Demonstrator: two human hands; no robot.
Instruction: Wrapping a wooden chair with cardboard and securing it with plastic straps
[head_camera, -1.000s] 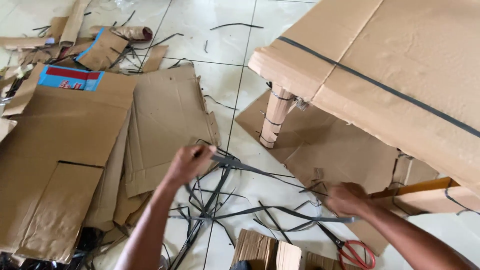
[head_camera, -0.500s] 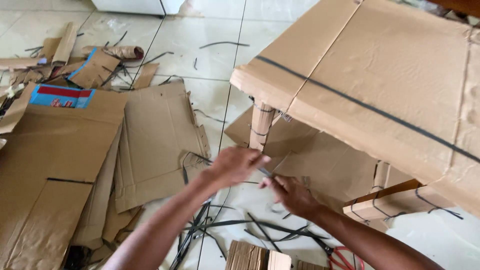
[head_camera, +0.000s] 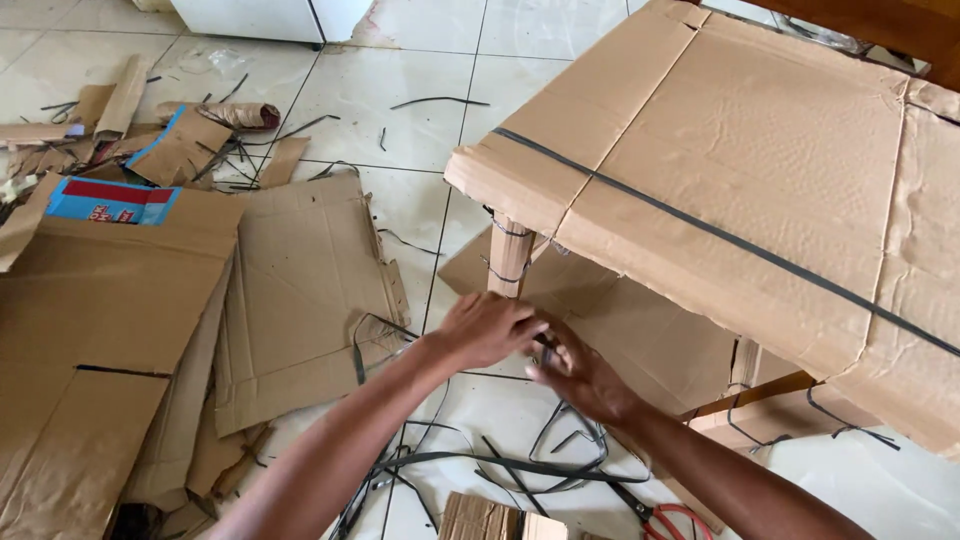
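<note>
On the floor near the wrapped leg (head_camera: 508, 255), we keep both hands, left (head_camera: 490, 330) and right (head_camera: 580, 378), together, pinching the dark strap (head_camera: 548, 345) taut.

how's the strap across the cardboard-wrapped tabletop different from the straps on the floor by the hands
The strap on the tabletop runs taut, straight and flat against the cardboard; the floor straps lie slack, curled and tangled on the tiles. The tabletop one is a single band; the floor ones are many overlapping pieces. Both are thin, dark bands.
</note>
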